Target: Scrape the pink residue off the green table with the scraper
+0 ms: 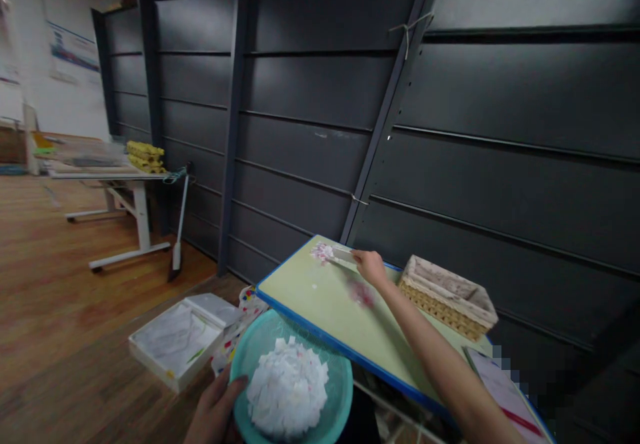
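My left hand (216, 409) grips the rim of a teal bowl (255, 351) heaped with white paper scraps (287, 388), held just below the near edge of a pale green table (325, 311) with a blue border. My right hand (370, 267) reaches across the table to its far side, fingers closed on a small white piece (344, 255) that touches a little pile of pink and white scraps (321, 252). A blurred pink patch (361, 293) lies on the table beside my forearm.
A woven basket (450, 294) sits on the table's far right, papers (505, 391) at its near right. A white box (175, 341) lies on the wooden floor at left. Dark panelled wall behind. A white desk (115, 184) and a broom (179, 231) stand at far left.
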The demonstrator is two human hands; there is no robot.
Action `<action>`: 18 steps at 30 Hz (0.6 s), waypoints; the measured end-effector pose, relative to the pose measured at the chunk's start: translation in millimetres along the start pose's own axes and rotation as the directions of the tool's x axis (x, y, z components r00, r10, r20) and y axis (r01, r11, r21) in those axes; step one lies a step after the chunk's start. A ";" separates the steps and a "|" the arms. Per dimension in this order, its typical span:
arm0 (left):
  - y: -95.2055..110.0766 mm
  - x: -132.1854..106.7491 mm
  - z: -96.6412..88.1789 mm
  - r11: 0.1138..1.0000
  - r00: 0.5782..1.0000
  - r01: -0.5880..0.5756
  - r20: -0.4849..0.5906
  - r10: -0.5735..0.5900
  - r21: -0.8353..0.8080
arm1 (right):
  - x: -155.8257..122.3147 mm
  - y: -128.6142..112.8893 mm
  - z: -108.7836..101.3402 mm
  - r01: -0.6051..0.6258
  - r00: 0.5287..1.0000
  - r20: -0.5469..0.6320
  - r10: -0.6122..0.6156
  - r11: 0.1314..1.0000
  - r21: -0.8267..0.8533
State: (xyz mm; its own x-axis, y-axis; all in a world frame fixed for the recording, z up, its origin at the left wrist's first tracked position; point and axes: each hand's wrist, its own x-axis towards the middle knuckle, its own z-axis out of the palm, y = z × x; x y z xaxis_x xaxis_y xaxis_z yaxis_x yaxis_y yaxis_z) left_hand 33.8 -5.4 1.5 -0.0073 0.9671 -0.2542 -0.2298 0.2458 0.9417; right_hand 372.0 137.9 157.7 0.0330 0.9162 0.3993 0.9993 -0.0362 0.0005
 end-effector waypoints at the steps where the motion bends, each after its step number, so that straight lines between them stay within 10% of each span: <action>1: 0.6 -1.2 0.2 1.000 1.000 -0.003 -0.008 0.003 -0.005 | 7.7 -0.9 3.9 -0.014 1.000 0.022 0.014 1.000 -0.021; 18: -3.9 3.6 -11.3 1.000 1.000 0.018 -0.024 -0.018 0.018 | 8.3 -9.4 4.7 0.105 0.992 0.070 -0.109 0.992 0.068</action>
State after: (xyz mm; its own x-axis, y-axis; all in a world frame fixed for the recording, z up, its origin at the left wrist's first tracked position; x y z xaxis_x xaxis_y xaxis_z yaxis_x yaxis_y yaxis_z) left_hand 23.7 -3.6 -5.7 -0.0262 0.9608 -0.2762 -0.2122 0.2646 0.9407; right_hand 362.9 147.7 156.7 -0.0755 0.9404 0.3315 0.9960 0.0872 -0.0205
